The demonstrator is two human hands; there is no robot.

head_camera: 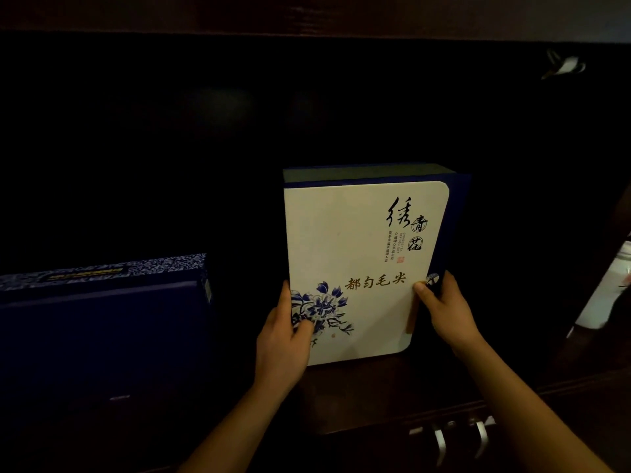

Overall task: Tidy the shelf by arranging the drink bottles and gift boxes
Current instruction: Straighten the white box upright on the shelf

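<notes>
A white gift box (358, 240) with blue edges, black calligraphy, gold characters and a blue flower print stands upright on the dark wooden shelf (358, 397). My left hand (285, 339) grips its lower left edge, thumb across the flower. On the box's lower right edge my right hand (444, 308) holds on, thumb on the white front. To the left stands a dark blue gift box (102, 332) with a blue-and-white patterned top edge. No drink bottles are visible.
The shelf's back is very dark. Silver metal handles (457, 435) show below the shelf's front edge at lower right. A white object (607, 295) lies past the shelf's right side. A small pale item (563, 64) sits at upper right.
</notes>
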